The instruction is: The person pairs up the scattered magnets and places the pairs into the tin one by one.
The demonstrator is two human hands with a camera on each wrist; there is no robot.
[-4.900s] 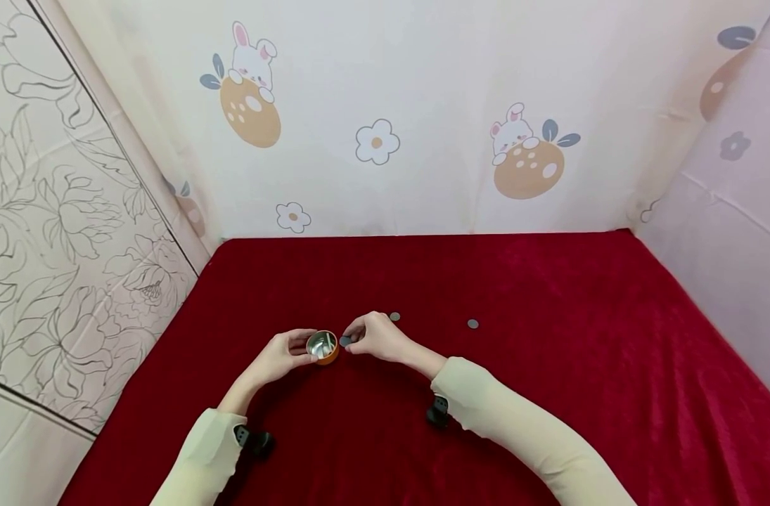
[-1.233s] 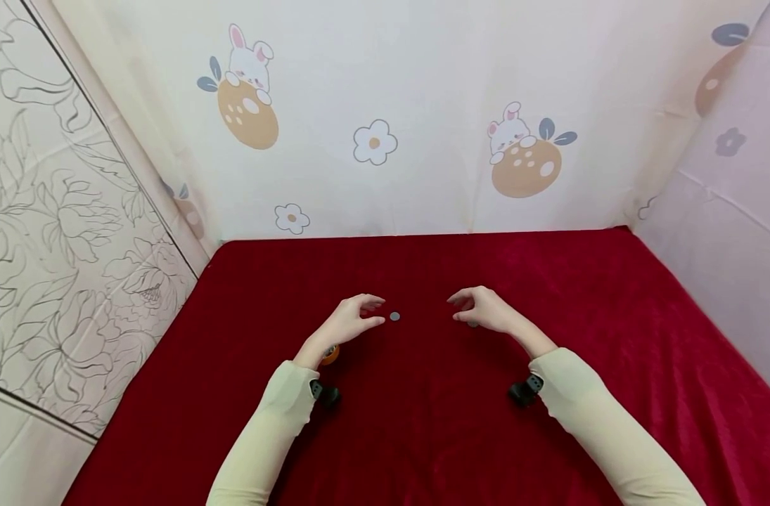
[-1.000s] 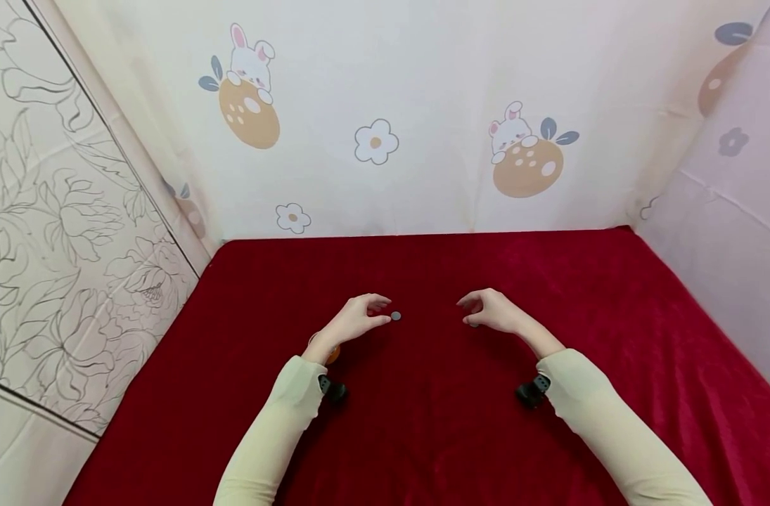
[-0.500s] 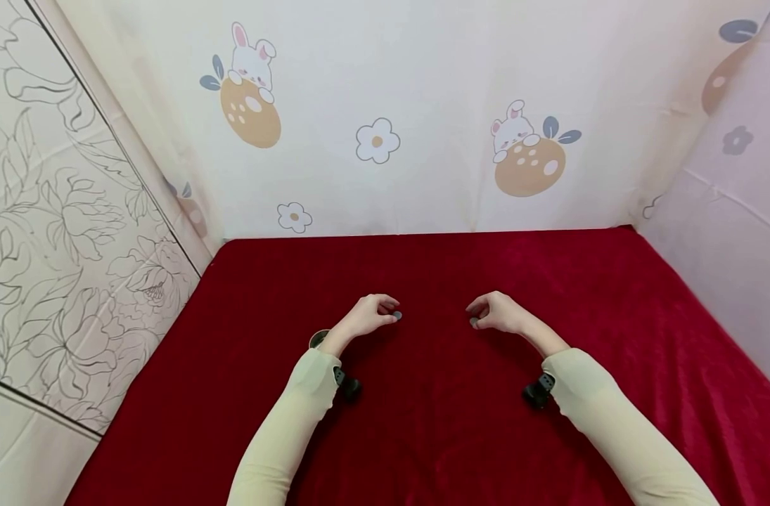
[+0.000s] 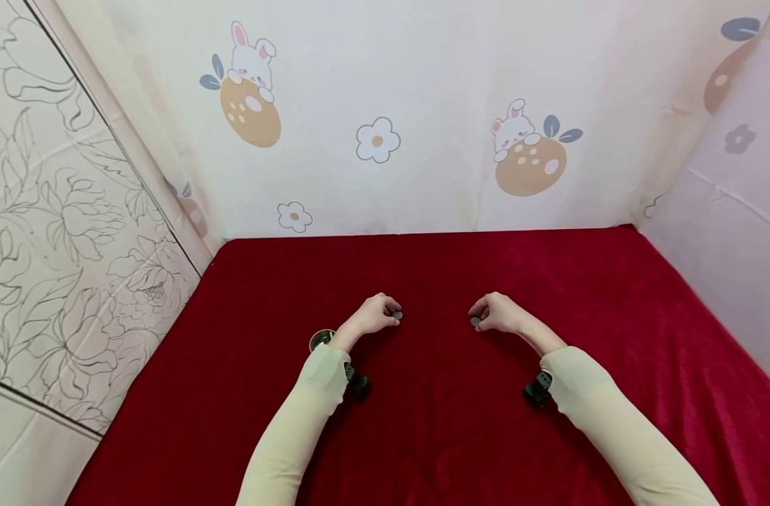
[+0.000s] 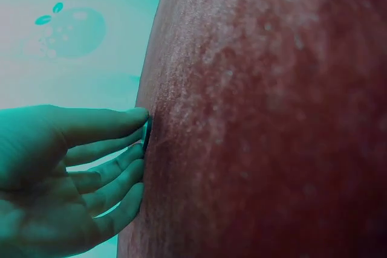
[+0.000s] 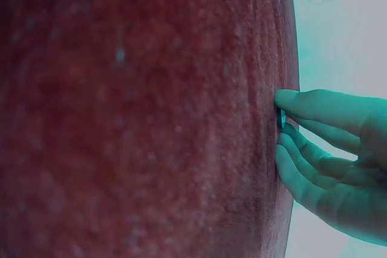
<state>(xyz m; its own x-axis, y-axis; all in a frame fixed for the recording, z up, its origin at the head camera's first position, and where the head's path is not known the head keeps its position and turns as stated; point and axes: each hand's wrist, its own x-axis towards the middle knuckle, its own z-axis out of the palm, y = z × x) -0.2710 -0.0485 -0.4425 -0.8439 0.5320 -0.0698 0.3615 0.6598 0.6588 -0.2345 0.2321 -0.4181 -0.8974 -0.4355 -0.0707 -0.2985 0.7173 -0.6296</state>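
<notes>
My left hand [image 5: 373,314] rests at the cloth left of the middle, thumb and fingers at the edges of a small grey coin [image 5: 397,315]. In the left wrist view that coin [image 6: 147,132] appears edge-on, pinched flat against the cloth. Farther right, my right hand [image 5: 501,313] pinches a second grey coin [image 5: 475,321], whose edge also shows in the right wrist view. A small round orange cup [image 5: 321,339] with a shiny inside stands behind my left wrist, which hides part of it.
Red velvet cloth [image 5: 435,422] covers the table. A pale curtain with rabbit prints [image 5: 435,140] hangs along the back edge, and a panel with drawn flowers [image 5: 74,211] stands at the left.
Earlier my left hand held the cup and my right a coin beside it. The cup then stood released, both hands apart over two coins; since then fingers and thumbs have closed on them.
</notes>
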